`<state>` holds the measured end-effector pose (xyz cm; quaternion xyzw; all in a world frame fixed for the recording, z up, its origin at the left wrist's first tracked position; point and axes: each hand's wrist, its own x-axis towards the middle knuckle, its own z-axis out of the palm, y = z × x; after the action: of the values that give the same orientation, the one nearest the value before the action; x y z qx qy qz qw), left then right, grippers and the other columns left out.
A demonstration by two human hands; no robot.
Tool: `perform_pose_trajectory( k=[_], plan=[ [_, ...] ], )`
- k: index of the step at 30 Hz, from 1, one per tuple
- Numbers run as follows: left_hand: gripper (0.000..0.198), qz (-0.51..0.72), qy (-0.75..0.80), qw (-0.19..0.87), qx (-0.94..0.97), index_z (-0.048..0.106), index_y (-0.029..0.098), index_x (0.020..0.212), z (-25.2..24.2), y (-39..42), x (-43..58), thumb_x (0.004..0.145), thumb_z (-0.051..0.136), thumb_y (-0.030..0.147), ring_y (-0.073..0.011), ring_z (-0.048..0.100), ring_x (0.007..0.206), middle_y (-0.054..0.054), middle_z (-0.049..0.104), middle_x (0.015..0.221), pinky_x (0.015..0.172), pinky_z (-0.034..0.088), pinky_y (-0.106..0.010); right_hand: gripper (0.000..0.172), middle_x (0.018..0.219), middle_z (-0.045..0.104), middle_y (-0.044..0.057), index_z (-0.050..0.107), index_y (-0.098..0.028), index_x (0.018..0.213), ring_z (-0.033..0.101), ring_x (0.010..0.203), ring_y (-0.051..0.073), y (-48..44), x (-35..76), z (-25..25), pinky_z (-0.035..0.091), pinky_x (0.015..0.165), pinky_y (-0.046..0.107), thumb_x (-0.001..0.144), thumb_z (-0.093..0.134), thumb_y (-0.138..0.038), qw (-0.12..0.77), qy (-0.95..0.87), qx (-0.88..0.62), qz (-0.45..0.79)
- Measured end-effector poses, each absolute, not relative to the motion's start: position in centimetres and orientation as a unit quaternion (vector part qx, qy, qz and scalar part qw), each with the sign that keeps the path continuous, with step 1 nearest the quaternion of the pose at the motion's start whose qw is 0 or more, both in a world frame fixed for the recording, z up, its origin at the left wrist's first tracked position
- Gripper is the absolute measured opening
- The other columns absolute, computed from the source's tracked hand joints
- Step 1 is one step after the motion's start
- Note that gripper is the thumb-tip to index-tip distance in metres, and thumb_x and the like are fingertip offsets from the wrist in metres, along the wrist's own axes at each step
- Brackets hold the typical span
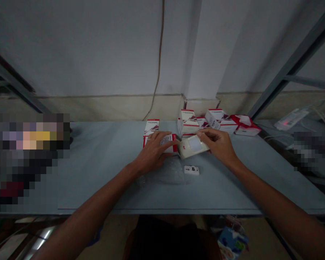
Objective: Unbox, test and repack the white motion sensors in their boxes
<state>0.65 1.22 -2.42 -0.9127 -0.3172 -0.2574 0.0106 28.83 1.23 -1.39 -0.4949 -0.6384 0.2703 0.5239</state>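
My left hand point(155, 150) is closed around a small red and white carton point(169, 141), which lies on its side with its end toward the right. In my right hand point(218, 143) is a cream plastic device point(193, 146) with a pale rectangular window, gripped at its right end. The device's left end meets the carton's right end; I cannot tell whether it is partly inside. Below them a clear plastic bag point(165, 171) lies flat on the table. A small white part point(191, 170) with dark holes sits just right of the bag.
Several red and white cartons point(189, 121) stand at the back of the grey table point(105, 173), beside an opened red one point(245, 125). Another carton point(152, 125) stands behind my left hand. A power strip point(292, 118) with cables lies at right. Metal frame posts rise at both sides.
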Motion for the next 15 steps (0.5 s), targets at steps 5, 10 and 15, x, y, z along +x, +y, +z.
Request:
perform_pose_trajectory(
  k=[5, 10, 15],
  plan=[
    [0.069, -0.360, -0.302, -0.009, -0.883, 0.047, 0.033, 0.155, -2.4, 1.0, 0.8, 0.093, 0.073, 0.019, -0.0323, 0.042, 0.143, -0.013, 0.047, 0.153, 0.124, 0.033, -0.062, 0.037, 0.075, 0.072, -0.001, 0.071, -0.024, 0.103, 0.064, 0.057, 0.015, 1.1, 28.0, -1.3, 0.051, 0.043, 0.023, 0.086, 0.078, -0.056, 0.597, -0.578, -0.437, 0.344],
    [0.078, -0.427, -0.311, -0.035, -0.848, 0.039, 0.031, 0.160, -1.6, 0.4, 1.2, 0.093, 0.077, 0.029, -0.0316, 0.046, 0.139, -0.014, 0.051, 0.153, 0.119, 0.039, -0.055, 0.031, 0.113, 0.079, 0.004, 0.070, -0.027, 0.102, 0.077, 0.086, 0.017, -0.6, 26.8, -0.5, 0.063, 0.069, 0.025, 0.081, 0.088, -0.041, 0.650, -0.594, -0.361, 0.307],
    [0.077, -0.411, -0.310, -0.027, -0.857, 0.040, 0.029, 0.160, -1.1, 0.7, 0.8, 0.093, 0.077, 0.029, -0.0314, 0.047, 0.137, -0.013, 0.054, 0.153, 0.118, 0.039, -0.054, 0.030, 0.119, 0.079, 0.002, 0.077, -0.029, 0.107, 0.077, 0.084, 0.015, -1.0, 26.3, -0.4, 0.065, 0.076, 0.029, 0.079, 0.088, -0.031, 0.641, -0.603, -0.355, 0.316]
  ],
)
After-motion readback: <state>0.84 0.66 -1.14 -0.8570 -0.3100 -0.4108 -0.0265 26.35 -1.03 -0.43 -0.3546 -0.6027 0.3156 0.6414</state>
